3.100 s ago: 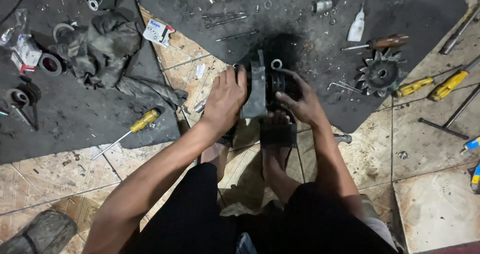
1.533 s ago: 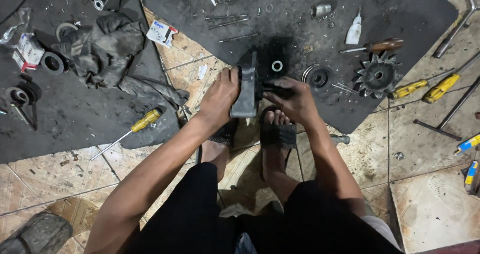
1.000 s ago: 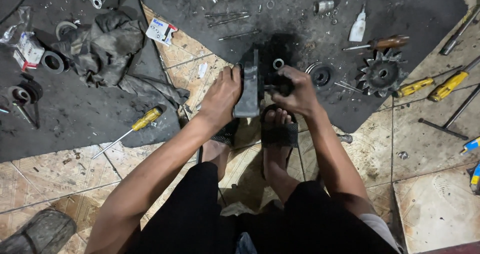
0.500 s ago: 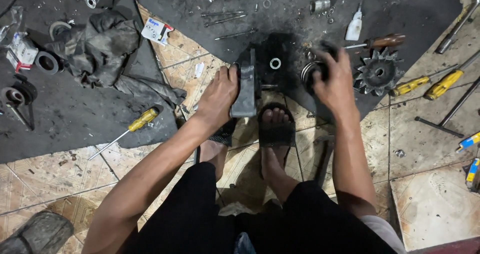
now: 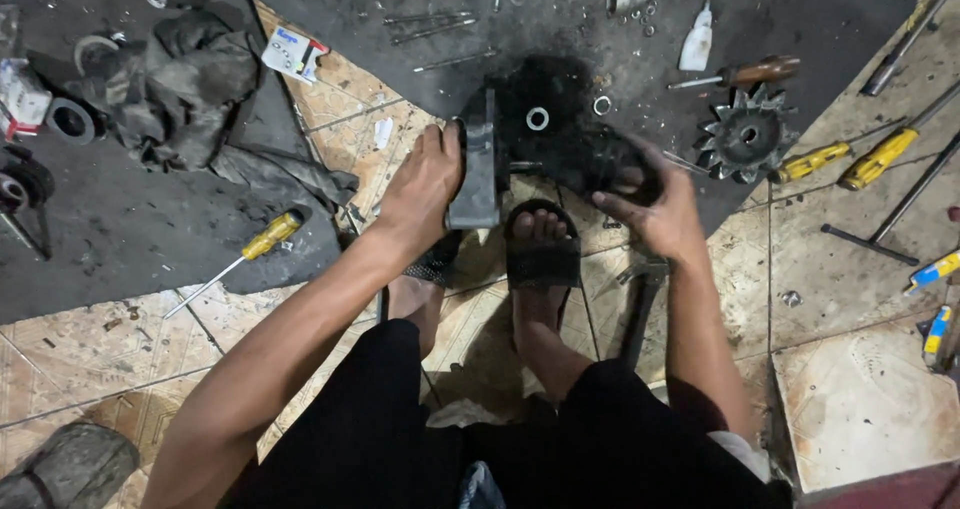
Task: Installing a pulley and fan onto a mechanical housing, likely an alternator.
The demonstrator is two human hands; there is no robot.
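Left hand (image 5: 425, 184) is clamping the upright grey metal housing plate (image 5: 478, 169); right hand (image 5: 655, 209) is gripping a black greasy round part (image 5: 590, 159) just right of it.

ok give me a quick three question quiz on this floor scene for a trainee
1. True or false: the left hand rests on the upright grey metal housing.
2. Which thing lies nearest the right hand?
A. the toothed fan wheel
B. the dark round part
C. the white squeeze bottle
3. Fill in: the yellow-handled screwdriver beside the left forearm lies partly on the black ____.

Key
1. True.
2. B: its fingers touch that part.
3. Mat.
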